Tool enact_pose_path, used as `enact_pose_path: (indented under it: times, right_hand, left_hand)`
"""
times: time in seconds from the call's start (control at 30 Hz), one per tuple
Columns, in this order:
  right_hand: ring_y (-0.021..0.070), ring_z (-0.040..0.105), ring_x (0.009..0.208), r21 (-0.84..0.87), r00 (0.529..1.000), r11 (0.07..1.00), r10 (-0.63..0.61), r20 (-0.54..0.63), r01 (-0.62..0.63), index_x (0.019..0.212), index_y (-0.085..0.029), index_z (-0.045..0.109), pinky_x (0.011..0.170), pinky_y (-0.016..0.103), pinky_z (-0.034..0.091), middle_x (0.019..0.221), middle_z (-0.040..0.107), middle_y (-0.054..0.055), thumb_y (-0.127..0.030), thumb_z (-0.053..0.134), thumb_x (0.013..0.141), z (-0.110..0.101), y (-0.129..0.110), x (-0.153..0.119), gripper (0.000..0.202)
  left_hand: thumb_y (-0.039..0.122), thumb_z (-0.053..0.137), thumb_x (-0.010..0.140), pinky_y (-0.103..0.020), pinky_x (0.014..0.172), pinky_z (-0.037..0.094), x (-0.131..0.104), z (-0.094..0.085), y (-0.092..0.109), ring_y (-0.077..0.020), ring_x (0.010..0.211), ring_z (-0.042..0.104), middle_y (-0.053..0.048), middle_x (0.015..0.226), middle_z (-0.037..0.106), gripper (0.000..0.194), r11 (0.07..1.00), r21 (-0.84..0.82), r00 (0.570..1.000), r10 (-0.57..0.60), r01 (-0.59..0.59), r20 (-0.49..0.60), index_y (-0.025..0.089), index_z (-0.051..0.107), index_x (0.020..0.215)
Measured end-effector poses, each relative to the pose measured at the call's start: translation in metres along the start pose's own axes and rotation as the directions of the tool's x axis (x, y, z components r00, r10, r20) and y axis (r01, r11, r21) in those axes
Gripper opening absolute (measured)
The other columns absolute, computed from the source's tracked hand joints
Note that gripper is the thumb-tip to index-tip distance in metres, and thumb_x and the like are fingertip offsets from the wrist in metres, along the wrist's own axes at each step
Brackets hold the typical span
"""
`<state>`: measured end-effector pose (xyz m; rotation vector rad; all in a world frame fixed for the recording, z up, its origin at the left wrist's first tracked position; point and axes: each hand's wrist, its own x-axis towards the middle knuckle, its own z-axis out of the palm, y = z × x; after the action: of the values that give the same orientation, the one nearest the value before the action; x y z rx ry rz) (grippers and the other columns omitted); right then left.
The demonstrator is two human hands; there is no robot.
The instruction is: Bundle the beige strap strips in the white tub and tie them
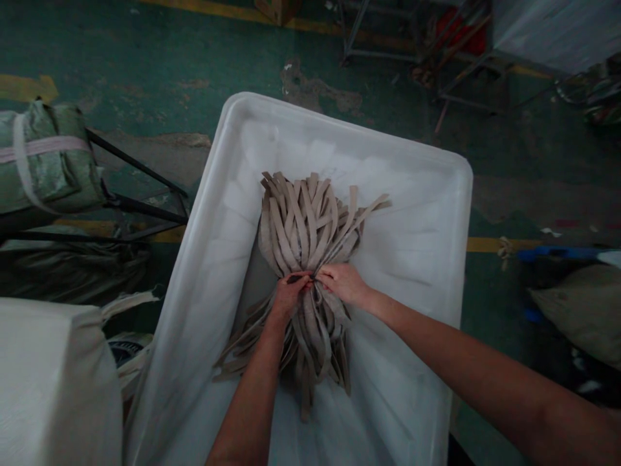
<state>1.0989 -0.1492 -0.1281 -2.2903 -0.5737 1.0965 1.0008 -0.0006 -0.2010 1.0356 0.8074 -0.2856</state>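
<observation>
A large bundle of beige fabric strips point(310, 226) lies inside a deep white plastic bin point(417, 168). The bundle is pinched narrow at its middle, and the strip ends fan out above and below. At that waist, my left hand point(292, 289) is closed, with a thin dark tie at its fingers. My right hand point(342, 282) is closed at the same spot from the right, its fingertips close to the left ones. What the right fingertips pinch is too small to make out.
A wrapped green bundle point(53, 155) rests on a dark metal frame at the left. A white sack point(53, 382) stands at the lower left. Metal racks point(378, 55) stand at the back, and a beige sack point(582, 310) is at the right.
</observation>
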Motion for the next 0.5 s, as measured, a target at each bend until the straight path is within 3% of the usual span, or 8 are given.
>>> enact_pose_path:
  times: [0.07, 0.17, 0.3, 0.4, 0.5]
  right_hand:
    - [0.0118, 0.056, 0.067, -0.168, 0.990, 0.981, -0.073, 0.120, 0.093, 0.077, -0.016, 0.069, 0.065, 0.024, 0.032, 0.071, 0.066, 0.000, -0.020, 0.059, 0.098, -0.002, -0.004, -0.006, 0.024]
    - [0.0146, 0.058, 0.071, -0.253, 0.964, 0.962, -0.034, 0.264, 0.103, 0.078, -0.017, 0.072, 0.063, 0.026, 0.031, 0.076, 0.069, 0.002, -0.027, 0.057, 0.101, -0.005, -0.002, -0.007, 0.030]
    - [0.0167, 0.064, 0.096, -0.179, 0.997, 0.984, 0.000, 0.076, 0.013, 0.102, -0.016, 0.075, 0.077, 0.024, 0.040, 0.102, 0.072, 0.006, -0.019, 0.045, 0.105, 0.004, 0.008, 0.007, 0.031]
    - [0.0186, 0.062, 0.107, -0.201, 0.997, 0.978, -0.037, 0.074, 0.051, 0.113, -0.016, 0.073, 0.086, 0.024, 0.041, 0.113, 0.070, 0.006, -0.010, 0.058, 0.094, 0.017, 0.012, 0.015, 0.025]
    - [0.0193, 0.063, 0.106, -0.243, 0.996, 0.968, -0.045, 0.075, 0.062, 0.112, -0.018, 0.074, 0.086, 0.025, 0.042, 0.111, 0.071, 0.004, -0.012, 0.061, 0.092, 0.025, 0.012, 0.017, 0.025]
  left_hand:
    - [0.042, 0.081, 0.056, -0.026, 0.071, 0.050, 0.000, -0.002, 0.000, -0.0132, 0.068, 0.062, -0.005, 0.076, 0.072, 0.040, 0.998, 0.053, 0.999, 0.021, -0.022, 0.037, 0.014, 0.076, 0.084]
    - [0.033, 0.076, 0.059, -0.025, 0.076, 0.047, -0.003, -0.005, 0.003, -0.0135, 0.073, 0.061, -0.002, 0.077, 0.071, 0.026, 0.977, 0.178, 0.990, 0.103, -0.119, 0.096, 0.016, 0.075, 0.078]
    - [0.026, 0.066, 0.066, -0.026, 0.078, 0.044, -0.007, -0.005, 0.005, -0.0147, 0.076, 0.060, 0.001, 0.076, 0.069, 0.016, 0.911, 0.320, 0.962, 0.214, -0.258, 0.168, 0.017, 0.073, 0.078]
    - [0.019, 0.061, 0.069, -0.026, 0.083, 0.045, -0.008, -0.005, 0.004, -0.0158, 0.081, 0.063, 0.001, 0.079, 0.070, 0.013, 0.858, 0.395, 0.942, 0.267, -0.330, 0.205, 0.017, 0.071, 0.076]
    - [0.013, 0.061, 0.071, -0.026, 0.080, 0.046, -0.009, -0.006, 0.004, -0.0157, 0.079, 0.063, 0.001, 0.079, 0.070, 0.013, 0.804, 0.480, 0.936, 0.294, -0.352, 0.193, 0.018, 0.070, 0.079]
